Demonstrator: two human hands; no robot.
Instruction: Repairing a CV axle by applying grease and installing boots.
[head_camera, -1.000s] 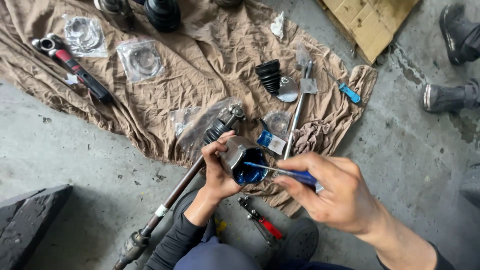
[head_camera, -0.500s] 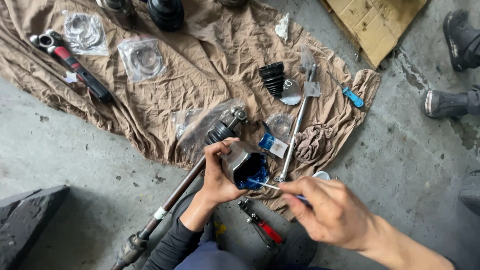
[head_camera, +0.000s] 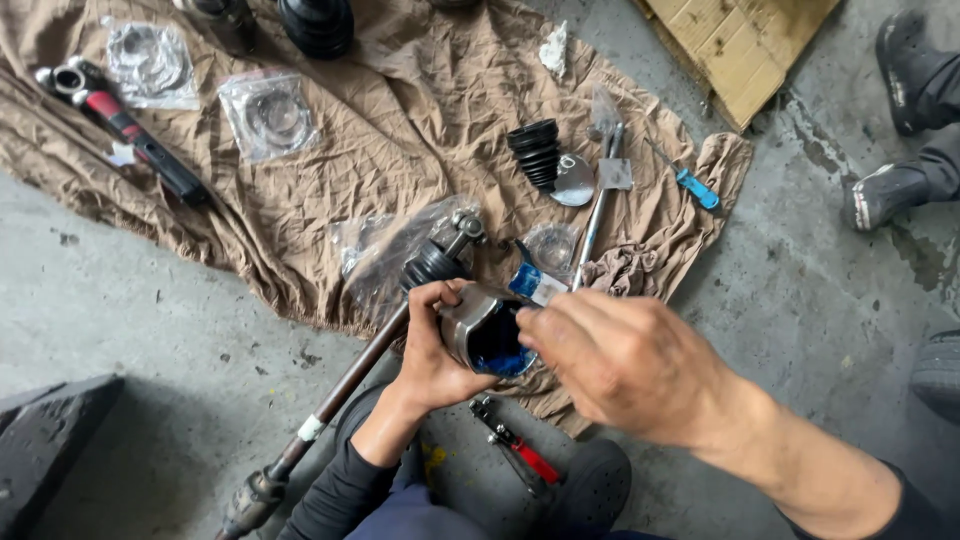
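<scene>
The left hand (head_camera: 432, 345) grips a metal CV joint housing (head_camera: 478, 325) around its outer wall, fingers curled on top and thumb below, tilting the open mouth toward the camera so the blue grease (head_camera: 500, 345) inside is reachable. The right hand (head_camera: 625, 365) is bunched at the cup's rim, fingertips touching its edge (whether they pinch a tool cannot be told). The housing sits above a brown cloth (head_camera: 400, 120), beside the axle shaft (head_camera: 345, 385) and red-handled pliers (head_camera: 520, 455).
</scene>
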